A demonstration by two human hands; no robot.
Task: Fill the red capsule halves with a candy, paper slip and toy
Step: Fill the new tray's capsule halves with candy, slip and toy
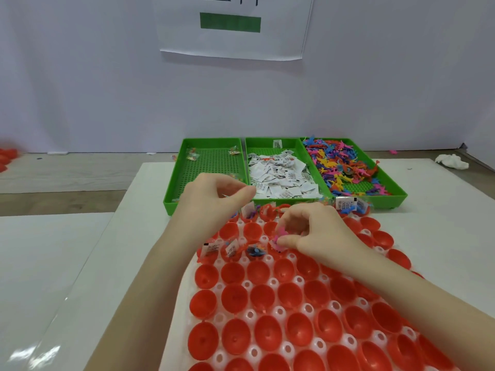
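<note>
Many open red capsule halves (262,295) sit in a white holder sheet (273,281) in front of me. My right hand (313,231) pinches a pink toy (281,232) and a slip over a half in the third row. My left hand (214,202) hovers over the far rows with fingers curled on a clear candy wrapper (226,195). A few halves near my hands hold slips (232,247) and a dark toy (255,251).
Three green trays stand behind the sheet: the left one (211,164) with a few wrapped candies, the middle one (278,175) full of white paper slips, the right one (348,167) heaped with coloured toys. A crumpled tissue (452,161) lies far right. Red capsule parts (6,158) lie at the far left.
</note>
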